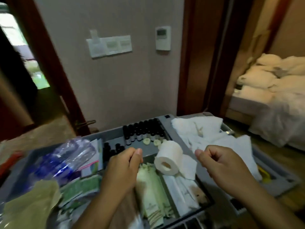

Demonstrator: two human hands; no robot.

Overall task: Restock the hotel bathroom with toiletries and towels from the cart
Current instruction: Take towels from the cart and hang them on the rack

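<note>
While both hands hover over cart (pixel 173 134), toilet roll (pixel 168 158) lies on its side among the supplies, with its core facing the camera.
- Left hand (pixel 122 164): just left of roll, fingers curled in, thumb tip on forefinger, nothing seen in grasp.
- Right hand (pixel 221 164): just right of roll, loose fist, thumb on top, nothing seen held.
- Small dark bottles (pixel 143 131): behind roll, upright in rows.
- White towels (pixel 201 129): right-rear of roll, heaped.
- Pale green sachets (pixel 151 187): in front of roll.
- Plastic water bottles (pixel 66 159): well left of roll, blurred.
</note>
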